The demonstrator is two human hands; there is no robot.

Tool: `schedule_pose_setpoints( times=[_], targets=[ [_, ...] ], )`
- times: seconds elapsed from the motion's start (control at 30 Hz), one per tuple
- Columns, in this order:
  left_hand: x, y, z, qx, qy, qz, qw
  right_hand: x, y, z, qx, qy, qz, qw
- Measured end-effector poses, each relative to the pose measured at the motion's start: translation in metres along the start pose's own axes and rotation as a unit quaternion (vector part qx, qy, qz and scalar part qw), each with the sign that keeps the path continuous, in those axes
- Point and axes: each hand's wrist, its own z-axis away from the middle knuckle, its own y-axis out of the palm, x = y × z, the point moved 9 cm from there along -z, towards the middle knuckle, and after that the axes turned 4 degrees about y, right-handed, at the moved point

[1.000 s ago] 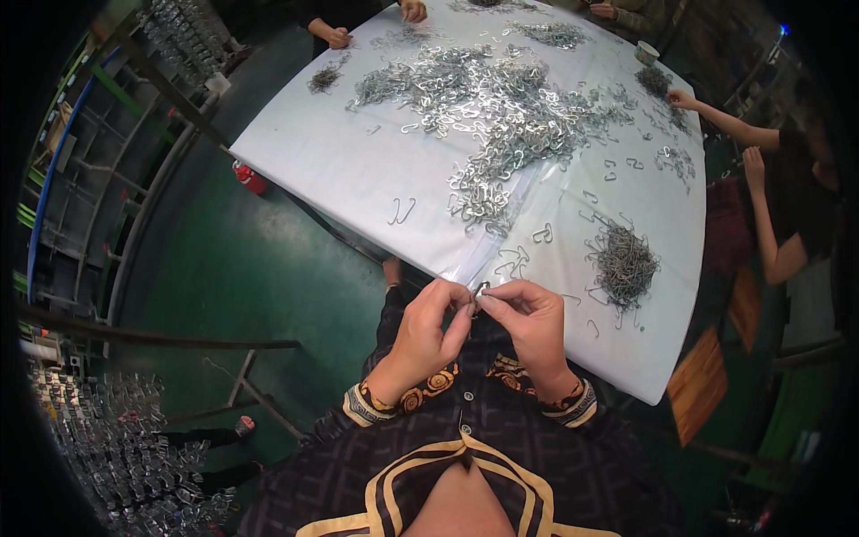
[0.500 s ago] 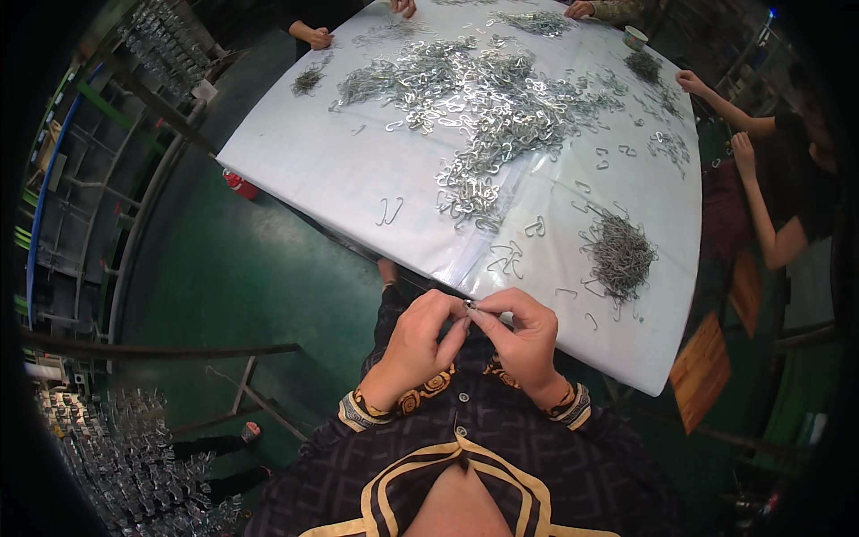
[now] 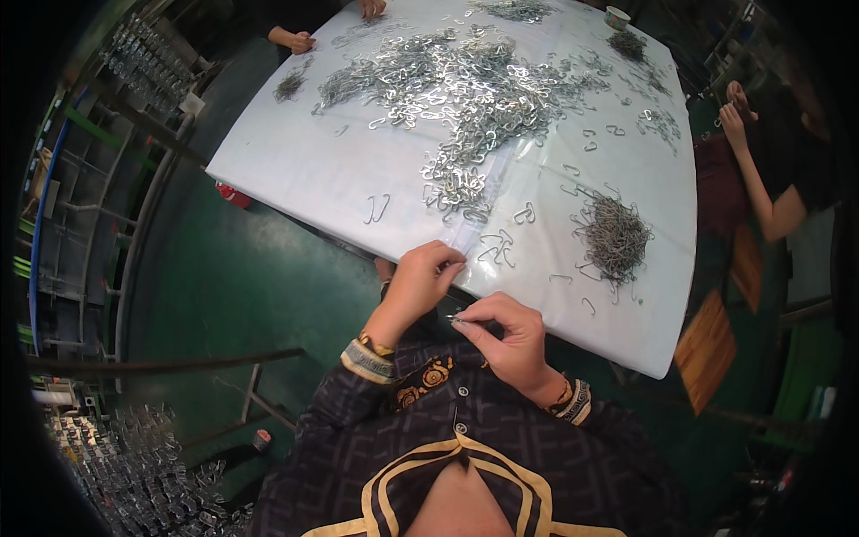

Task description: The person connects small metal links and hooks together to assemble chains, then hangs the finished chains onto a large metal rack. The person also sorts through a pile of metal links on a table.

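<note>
My left hand (image 3: 420,285) is over the near edge of the table, its thumb and fingertips pinched together; what they hold, if anything, is too small to make out. Lower and to the right, my right hand (image 3: 508,338) pinches a small shiny metal piece (image 3: 455,318) between thumb and forefinger, just off the table edge. A few loose bent wire hooks (image 3: 497,249) lie closest to my hands. Further right is a dense heap of dull wire hooks (image 3: 616,238). A large heap of shiny metal clips (image 3: 483,98) spreads over the middle of the table.
The white-covered table (image 3: 304,170) fills the view ahead. Other people's hands (image 3: 300,41) work at its far left; another person (image 3: 769,192) is at the right. A wooden stool top (image 3: 705,353) stands right of the table, and racks of metal parts (image 3: 134,465) at lower left.
My hands, together before, have parted. The left has moved up toward the table edge, while the right stays low with the metal piece. The person at the right has drawn both hands together.
</note>
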Motion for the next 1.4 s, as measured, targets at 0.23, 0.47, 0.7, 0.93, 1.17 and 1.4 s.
schedule_pose_setpoints(
  times=[0.23, 0.47, 0.7, 0.93, 1.17, 1.4],
  targets=[
    [-0.009, 0.059, -0.029, -0.022, 0.110, -0.137, 0.984, 0.007, -0.002, -0.001, 0.005, -0.013, 0.024, 1.000],
    [-0.011, 0.092, -0.043, 0.031, 0.125, -0.302, 0.945, 0.004, -0.005, 0.001, 0.001, -0.019, 0.012, 1.000],
    [-0.009, 0.095, -0.056, 0.070, 0.088, -0.315, 0.942, 0.007, -0.008, 0.002, 0.009, -0.011, 0.004, 1.000],
    [0.014, 0.044, -0.050, 0.015, 0.001, -0.035, 0.999, -0.011, -0.013, 0.004, -0.026, 0.029, -0.010, 0.999],
    [0.047, 0.023, -0.026, 0.004, -0.119, 0.247, 0.962, -0.025, -0.010, 0.004, -0.047, 0.060, -0.043, 0.996],
    [-0.025, -0.030, 0.031, -0.019, -0.067, 0.427, 0.902, -0.043, -0.009, 0.005, -0.071, 0.117, -0.065, 0.988]
  ],
)
